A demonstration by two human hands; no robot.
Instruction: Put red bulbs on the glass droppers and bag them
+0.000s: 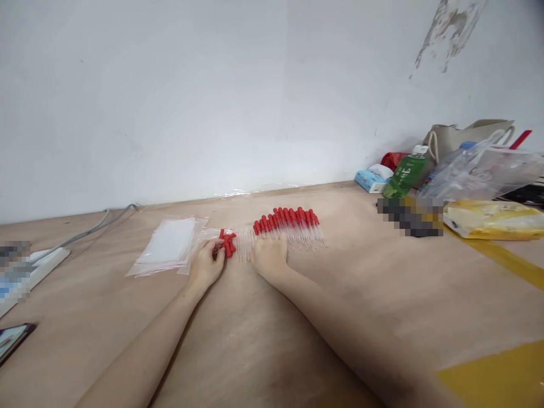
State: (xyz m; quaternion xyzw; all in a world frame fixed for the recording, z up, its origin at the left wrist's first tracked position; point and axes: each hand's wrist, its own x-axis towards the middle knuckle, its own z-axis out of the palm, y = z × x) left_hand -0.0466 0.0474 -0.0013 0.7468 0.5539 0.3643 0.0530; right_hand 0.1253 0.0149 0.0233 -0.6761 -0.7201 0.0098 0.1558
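Near the middle of the table, my left hand [207, 263] has its thumb and fingers curled at a small pile of loose red rubber bulbs [229, 245], with one bulb apparently between the fingertips. My right hand [270, 254] is closed, knuckles up, over the right end of a row of thin clear tubes [243, 246]; its fingertips are hidden, so what it grips cannot be made out. Just beyond and right of it, several droppers with red bulbs [291, 218] lie side by side, bulbs pointing to the wall. Clear zip bags [170, 242] lie left of my left hand.
At the right stand a green bottle [407, 174], a blue tissue pack [370, 180], a plastic bag [480, 170] and a yellow packet [493, 220]. A grey cable [100, 225] runs along the left, above a phone [15, 339]. The wall [191, 102] bounds the table's back.
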